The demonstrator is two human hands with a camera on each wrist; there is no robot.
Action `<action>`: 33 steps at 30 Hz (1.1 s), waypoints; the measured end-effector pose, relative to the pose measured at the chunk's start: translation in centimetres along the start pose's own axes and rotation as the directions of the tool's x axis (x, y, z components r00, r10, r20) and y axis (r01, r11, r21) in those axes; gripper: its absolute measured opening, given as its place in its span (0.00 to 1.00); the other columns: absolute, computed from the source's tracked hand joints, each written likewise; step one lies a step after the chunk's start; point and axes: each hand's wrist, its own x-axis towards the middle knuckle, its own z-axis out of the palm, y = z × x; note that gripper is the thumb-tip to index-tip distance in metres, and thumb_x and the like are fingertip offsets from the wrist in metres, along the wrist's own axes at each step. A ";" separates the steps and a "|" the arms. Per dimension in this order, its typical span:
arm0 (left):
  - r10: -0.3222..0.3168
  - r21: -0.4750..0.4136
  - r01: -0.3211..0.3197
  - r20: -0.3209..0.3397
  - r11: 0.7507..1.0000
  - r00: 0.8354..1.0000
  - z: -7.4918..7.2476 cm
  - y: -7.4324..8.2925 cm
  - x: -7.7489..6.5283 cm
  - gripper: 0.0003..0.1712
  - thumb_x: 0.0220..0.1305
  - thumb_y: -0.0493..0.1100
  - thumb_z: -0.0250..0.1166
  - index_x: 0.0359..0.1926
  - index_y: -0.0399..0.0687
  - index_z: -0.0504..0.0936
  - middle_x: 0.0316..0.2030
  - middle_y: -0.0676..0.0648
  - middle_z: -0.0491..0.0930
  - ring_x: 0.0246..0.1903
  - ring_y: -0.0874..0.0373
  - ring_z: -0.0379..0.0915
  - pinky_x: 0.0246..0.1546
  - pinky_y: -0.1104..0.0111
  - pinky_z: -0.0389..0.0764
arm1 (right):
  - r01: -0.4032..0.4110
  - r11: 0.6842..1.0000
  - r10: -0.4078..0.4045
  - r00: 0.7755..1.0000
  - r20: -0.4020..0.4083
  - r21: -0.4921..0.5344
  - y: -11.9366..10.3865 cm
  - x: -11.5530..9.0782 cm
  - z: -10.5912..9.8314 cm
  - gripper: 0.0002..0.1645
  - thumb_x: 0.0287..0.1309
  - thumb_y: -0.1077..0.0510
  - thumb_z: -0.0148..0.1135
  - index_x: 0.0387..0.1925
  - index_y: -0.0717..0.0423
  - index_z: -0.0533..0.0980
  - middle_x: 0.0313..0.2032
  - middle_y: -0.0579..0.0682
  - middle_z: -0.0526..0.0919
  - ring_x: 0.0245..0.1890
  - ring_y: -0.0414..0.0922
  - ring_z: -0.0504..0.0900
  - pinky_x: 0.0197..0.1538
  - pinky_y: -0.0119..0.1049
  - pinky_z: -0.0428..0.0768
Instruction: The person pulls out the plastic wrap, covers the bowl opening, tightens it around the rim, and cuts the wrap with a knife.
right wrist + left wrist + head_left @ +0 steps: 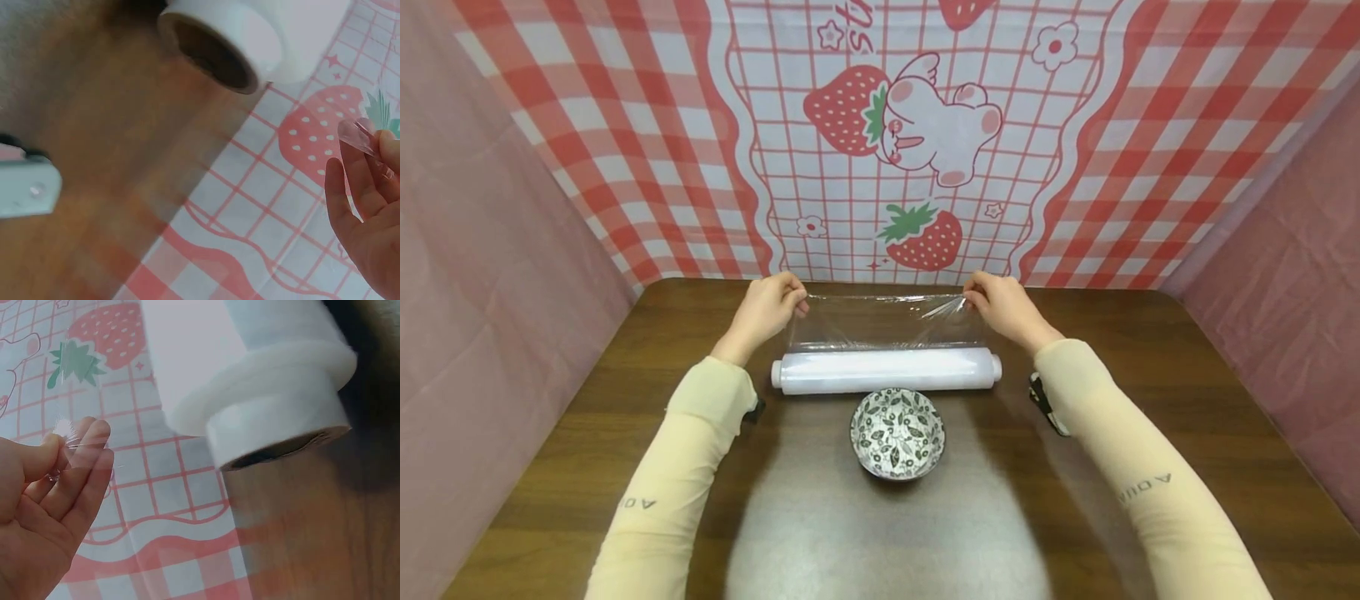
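A white roll of cling film (887, 372) lies across the table, its core ends poking out at both sides. From it a clear sheet of cling film (880, 321) stretches toward the far edge. The left hand (769, 305) pinches the sheet's left corner between thumb and fingers. At the opposite corner the right hand (1003, 305) pinches the film, which creases where it is gripped. Both wrist views show the film's edge caught under the thumbs. On the near side of the roll stands a bowl (898, 434) with a black-and-white leaf pattern, its inside bare.
The brown wooden table (1150, 400) carries a bright patch of light at its near middle. Behind it hangs a strawberry-print cloth (910, 167), with pink curtains (1285, 275) at the sides. A dark-and-white object (1047, 404) shows beside the right forearm.
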 end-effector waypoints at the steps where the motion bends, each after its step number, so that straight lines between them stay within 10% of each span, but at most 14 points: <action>1: 0.000 -0.003 0.000 -0.001 1.000 1.000 -0.1 0.0 0.1 0.10 0.66 0.41 0.53 0.35 0.38 0.76 0.27 0.45 0.83 0.26 0.55 0.81 0.30 0.65 0.79 | -0.007 1.000 0.007 1.000 0.005 0.001 -0.1 0.2 -0.2 0.06 0.62 0.60 0.52 0.33 0.58 0.74 0.25 0.52 0.80 0.23 0.45 0.76 0.29 0.39 0.72; 33: 0.031 0.044 -0.028 -0.068 0.999 0.997 -2.8 2.5 2.8 0.08 0.65 0.39 0.53 0.34 0.39 0.76 0.27 0.43 0.82 0.28 0.52 0.80 0.29 0.64 0.78 | -0.082 0.996 0.083 0.996 0.027 -0.032 -0.7 2.5 -4.0 0.09 0.64 0.58 0.49 0.38 0.59 0.73 0.29 0.54 0.80 0.25 0.46 0.76 0.30 0.40 0.74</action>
